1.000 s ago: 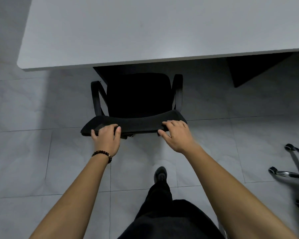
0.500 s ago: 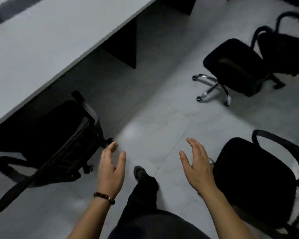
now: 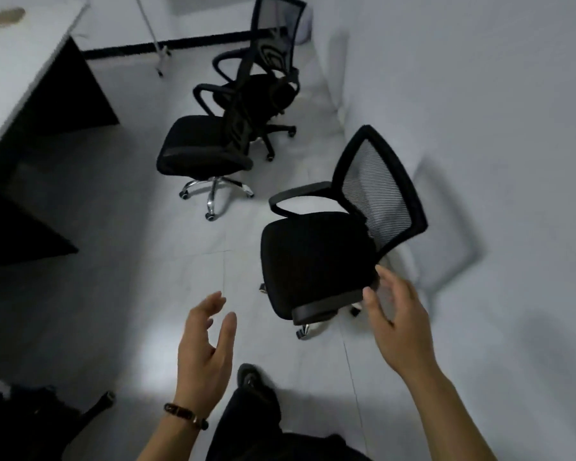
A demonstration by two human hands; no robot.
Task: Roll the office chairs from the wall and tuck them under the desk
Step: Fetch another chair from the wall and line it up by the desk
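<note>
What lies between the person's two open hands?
Head view: only bare pale floor tile between left hand and right hand; their dark shoe sits just below.

A single head-worn wide-angle view is given, aimed forward and steeply down from standing height. The left hand [image 3: 204, 357] and right hand [image 3: 400, 327] are seen close, low in frame. The nearest chair [image 3: 316, 261] is framed at centre right, the desk [image 3: 20, 58] along the upper left edge, the wall [image 3: 479, 94] at right. No second view is provided.
</note>
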